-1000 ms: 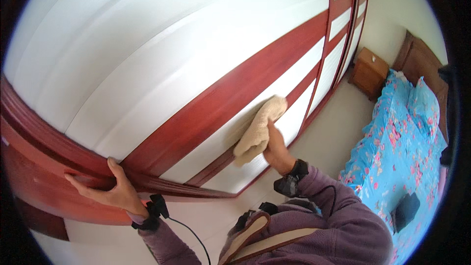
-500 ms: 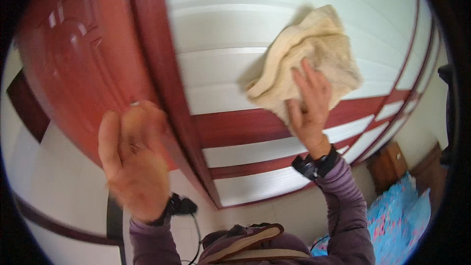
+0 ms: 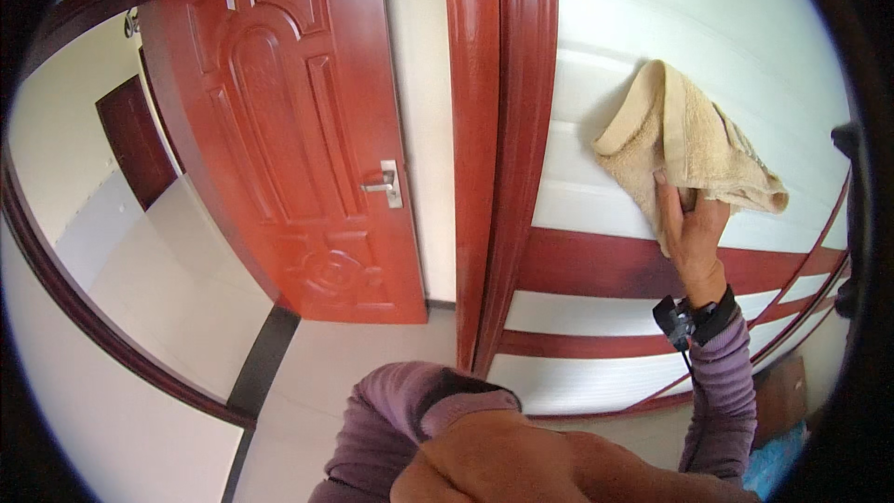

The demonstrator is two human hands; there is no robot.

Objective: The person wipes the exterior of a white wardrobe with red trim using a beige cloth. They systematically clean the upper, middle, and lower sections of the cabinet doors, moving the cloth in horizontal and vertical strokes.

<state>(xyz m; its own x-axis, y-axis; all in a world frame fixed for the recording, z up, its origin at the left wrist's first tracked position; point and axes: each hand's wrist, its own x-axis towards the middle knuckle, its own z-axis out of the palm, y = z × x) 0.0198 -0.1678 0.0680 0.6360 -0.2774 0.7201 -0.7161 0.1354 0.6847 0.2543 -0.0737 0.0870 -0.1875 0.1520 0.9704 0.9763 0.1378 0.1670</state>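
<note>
A beige terry towel [image 3: 689, 130] lies loosely folded against a white panel [image 3: 605, 19] of the wardrobe front. My right hand [image 3: 694, 233] holds it there from below, some fingertips hidden under its folds. Over that wrist sits a black strap with a small device [image 3: 680, 317]. My left hand [image 3: 521, 461] is bent across low in the view, close to me and apart from the towel. Its back shows, but its fingers are cut off by the lower edge, so I cannot see whether it holds anything.
Left of the wardrobe's red-brown frame [image 3: 526, 130], a red panelled door [image 3: 279, 130] with a metal handle [image 3: 386, 184] stands ajar by a doorway. Pale floor tiles [image 3: 317, 382] lie below. Blue cloth [image 3: 778, 455] shows at the lower right beside brown wooden furniture [image 3: 782, 391].
My view has swung left, bringing the door and handle into full sight. My left hand has dropped from raised and spread to low and close. The towel's folds have shifted under my right hand.
</note>
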